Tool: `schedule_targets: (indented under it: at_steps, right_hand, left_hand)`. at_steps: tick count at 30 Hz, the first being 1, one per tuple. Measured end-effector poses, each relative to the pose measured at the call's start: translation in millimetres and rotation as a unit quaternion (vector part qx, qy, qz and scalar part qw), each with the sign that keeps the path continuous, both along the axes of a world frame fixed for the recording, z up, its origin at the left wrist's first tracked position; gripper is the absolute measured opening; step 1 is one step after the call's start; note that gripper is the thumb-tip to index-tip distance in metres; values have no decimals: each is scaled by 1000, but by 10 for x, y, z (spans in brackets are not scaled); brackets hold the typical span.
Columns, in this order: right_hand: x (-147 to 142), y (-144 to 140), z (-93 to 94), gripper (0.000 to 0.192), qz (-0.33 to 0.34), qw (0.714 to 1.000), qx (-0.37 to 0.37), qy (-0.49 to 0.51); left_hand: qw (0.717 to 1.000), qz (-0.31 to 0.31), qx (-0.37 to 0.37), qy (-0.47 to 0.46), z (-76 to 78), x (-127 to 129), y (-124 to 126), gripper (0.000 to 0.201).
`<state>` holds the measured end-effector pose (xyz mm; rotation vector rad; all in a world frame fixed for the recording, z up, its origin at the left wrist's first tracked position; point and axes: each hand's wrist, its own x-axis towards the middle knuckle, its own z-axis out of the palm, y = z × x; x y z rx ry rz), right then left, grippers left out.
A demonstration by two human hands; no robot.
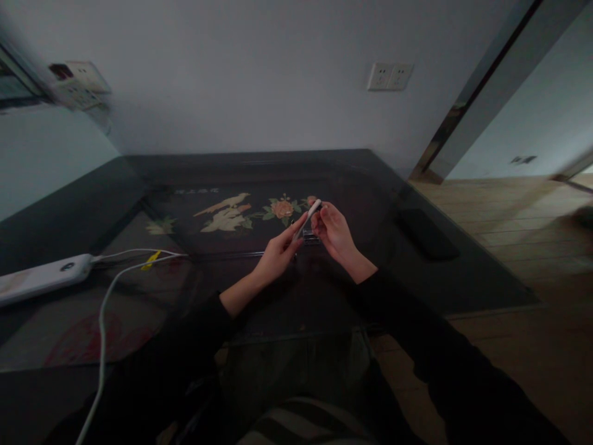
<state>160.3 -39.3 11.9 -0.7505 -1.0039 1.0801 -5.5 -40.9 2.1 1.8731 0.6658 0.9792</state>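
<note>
In the middle of the head view, my left hand [278, 248] is closed around a thin, pale, flat object [307, 219] that I see nearly edge-on. It is tilted, with its rounded whitish end up and to the right. My right hand [336, 233] is at that upper end, its fingers curled and close together. A small dark bit shows by its fingertips, too small to name. Just below and between my hands is a shiny ribbed metallic thing [312, 237], partly covered by them; I cannot tell what it is. Both hands are over the dark tabletop [278, 296].
A white power strip [46, 278] lies at the left, its white cable [102, 321] running toward me with a yellow tag [151, 260]. A dark, flat, rounded-rectangular object [426, 235] lies on the right. Wall sockets [390, 76] are above the table's back edge.
</note>
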Motion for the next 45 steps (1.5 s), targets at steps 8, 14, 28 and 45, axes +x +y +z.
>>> schedule_targets:
  at_steps: [8, 14, 28, 45]
  right_hand:
    - [-1, -17, 18, 55, 13, 1000, 3, 9]
    - [3, 10, -24, 55, 10, 1000, -5, -1]
    - [2, 27, -34, 50, 22, 1000, 3, 1]
    - [19, 7, -4, 52, 23, 1000, 5, 11]
  left_hand:
    - [999, -34, -32, 1, 17, 3, -29, 59]
    - [1000, -10, -27, 8, -20, -11, 48, 58]
    - [999, 33, 12, -2, -44, -30, 89, 57]
    - [1000, -11, 6, -1, 0, 12, -36, 56]
